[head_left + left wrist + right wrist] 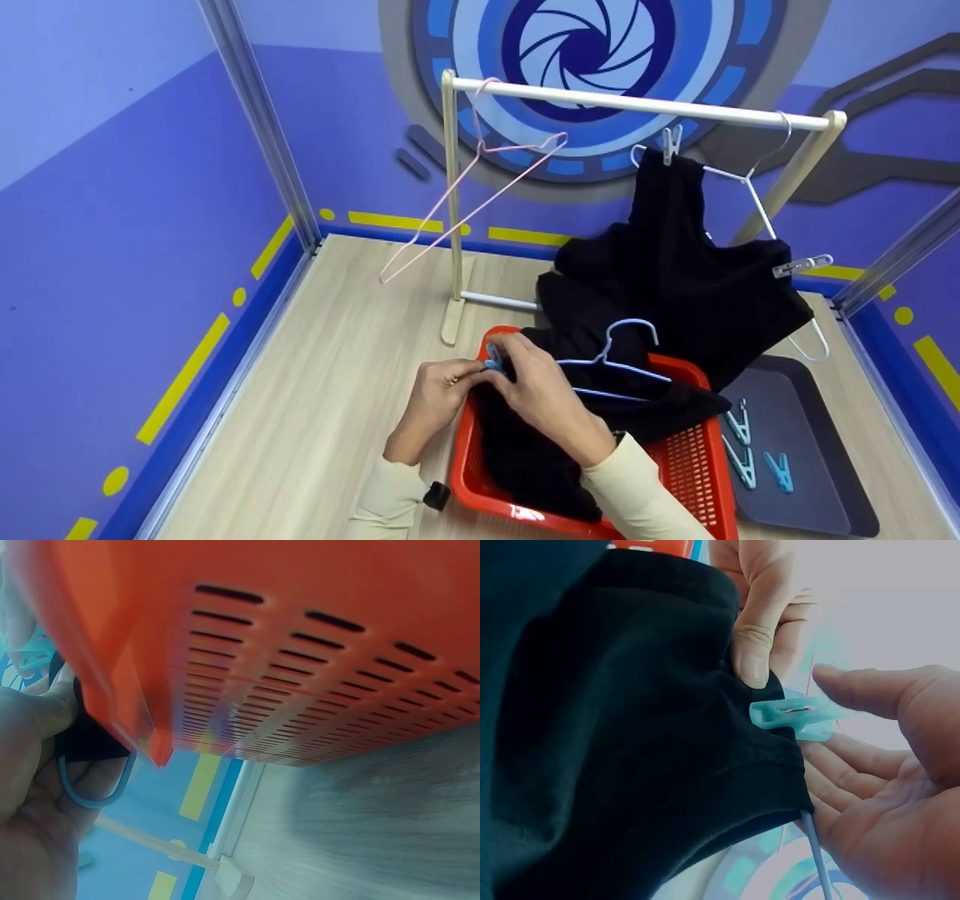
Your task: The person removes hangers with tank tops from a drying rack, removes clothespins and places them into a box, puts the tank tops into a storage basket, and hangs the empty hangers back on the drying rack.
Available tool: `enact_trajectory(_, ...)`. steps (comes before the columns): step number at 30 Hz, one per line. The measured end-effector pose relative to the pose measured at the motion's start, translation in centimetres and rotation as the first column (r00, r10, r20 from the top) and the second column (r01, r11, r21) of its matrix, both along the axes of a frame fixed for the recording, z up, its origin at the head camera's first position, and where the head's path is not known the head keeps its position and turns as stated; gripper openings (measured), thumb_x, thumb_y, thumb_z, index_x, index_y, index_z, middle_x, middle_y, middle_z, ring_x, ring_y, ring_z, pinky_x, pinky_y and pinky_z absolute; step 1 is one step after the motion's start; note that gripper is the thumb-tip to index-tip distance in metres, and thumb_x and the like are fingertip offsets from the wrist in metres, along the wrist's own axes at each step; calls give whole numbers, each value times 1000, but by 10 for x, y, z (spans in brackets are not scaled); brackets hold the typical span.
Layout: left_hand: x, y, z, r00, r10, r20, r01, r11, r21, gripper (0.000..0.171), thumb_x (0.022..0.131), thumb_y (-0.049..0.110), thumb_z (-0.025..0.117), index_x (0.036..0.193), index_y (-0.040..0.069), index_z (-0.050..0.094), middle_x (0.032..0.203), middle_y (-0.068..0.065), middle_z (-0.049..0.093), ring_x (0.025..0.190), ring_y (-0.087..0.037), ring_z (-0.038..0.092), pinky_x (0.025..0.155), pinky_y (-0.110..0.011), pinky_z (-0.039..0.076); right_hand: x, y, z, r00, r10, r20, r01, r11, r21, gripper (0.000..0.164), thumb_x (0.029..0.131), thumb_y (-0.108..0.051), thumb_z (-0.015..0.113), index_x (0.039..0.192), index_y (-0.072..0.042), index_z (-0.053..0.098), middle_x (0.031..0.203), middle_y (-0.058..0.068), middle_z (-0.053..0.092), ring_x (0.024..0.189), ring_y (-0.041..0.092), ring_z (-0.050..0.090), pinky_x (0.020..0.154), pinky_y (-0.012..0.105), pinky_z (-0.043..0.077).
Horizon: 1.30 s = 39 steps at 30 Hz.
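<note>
My left hand (437, 390) pinches the edge of a black garment (652, 705) between thumb and fingers at one end of a light blue hanger (606, 351). The hanger's rounded end (94, 802) pokes out below the cloth, beside the left palm. A teal clothespin (791, 714) sits across that edge of the garment, right beside the left thumb. My right hand (541, 382) pinches the clothespin's outer end, its thumb on one side and its fingers behind. The rest of the garment droops into a red basket (466, 457).
Behind the basket stands a rack (637, 105) with an unloaded pink hanger (480, 150) and a white hanger (761, 206) bearing another black garment (682, 285) with clear clothespins. A grey tray (810, 420) at right has several clothespins (780, 472).
</note>
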State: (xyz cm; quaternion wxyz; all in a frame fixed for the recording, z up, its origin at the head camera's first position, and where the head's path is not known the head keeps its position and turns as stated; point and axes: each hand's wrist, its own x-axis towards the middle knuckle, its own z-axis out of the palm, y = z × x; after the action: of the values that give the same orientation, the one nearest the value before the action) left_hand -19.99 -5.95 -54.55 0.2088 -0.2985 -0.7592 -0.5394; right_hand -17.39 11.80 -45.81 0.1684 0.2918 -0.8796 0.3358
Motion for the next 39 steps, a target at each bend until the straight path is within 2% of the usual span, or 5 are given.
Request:
enact_trajectory(11,19,2,36,999,-42,14,42,999,35,16,80,-7,71,94,-1,76,91,-8,73,85,-18,70,74,-25,55,-3,2,-3,999,27,40,-20,987,-157,24,82,0,75,101,-9,63,91,1,67,85,9,65,72,26,53)
enact_trajectory(15,20,2,39,999,-33,-9,33,999,21,19,78,-7,73,95,0,76,92,-8,73,85,-20,71,74,-25,55,-4,3,-3,1000,1,22,3,979,-203,19,81,0,75,94,-9,65,89,0,69,82,7,65,70,25,55)
enact_trajectory(19,18,2,35,999,-40,-7,41,999,27,19,79,-7,72,96,0,76,93,-8,73,86,-21,71,75,-26,55,-4,4,-4,1000,-18,10,20,970,-243,19,80,1,76,91,-11,66,90,-1,70,82,6,66,68,24,55)
enact_trajectory(27,3,1,7,1000,-17,26,17,1000,13,17,82,7,74,99,8,78,96,1,73,89,-13,69,76,-24,55,-1,5,0,1000,-26,-2,23,928,-372,13,82,-5,76,90,-13,70,95,-2,72,86,10,68,73,24,55)
enact_trajectory(39,4,2,9,999,-20,31,20,1000,14,17,82,5,73,99,8,78,97,0,73,90,-14,69,78,-24,54,14,-2,18,999,-37,-15,28,908,-418,31,78,2,77,107,-4,67,101,10,69,86,24,69,73,39,57)
